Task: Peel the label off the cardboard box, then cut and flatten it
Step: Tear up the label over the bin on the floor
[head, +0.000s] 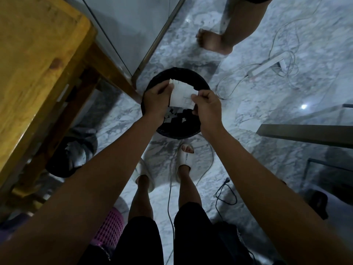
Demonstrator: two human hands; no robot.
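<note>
Head view looks straight down past our two arms to a round black bin (152, 87) on the marble floor (267, 115), and we hold the torn white label (181, 95) above its mouth. Our left hand (155, 101) pinches the label's left edge while our right hand (207, 106) pinches its right edge, fingers curled, with small white scraps (178, 116) lying inside the bin below. A yellow wooden table (38, 54) stands to the left, a white power strip (267, 65) lies well beyond the bin, and another person's bare foot (212, 41) rests near the top.
</note>
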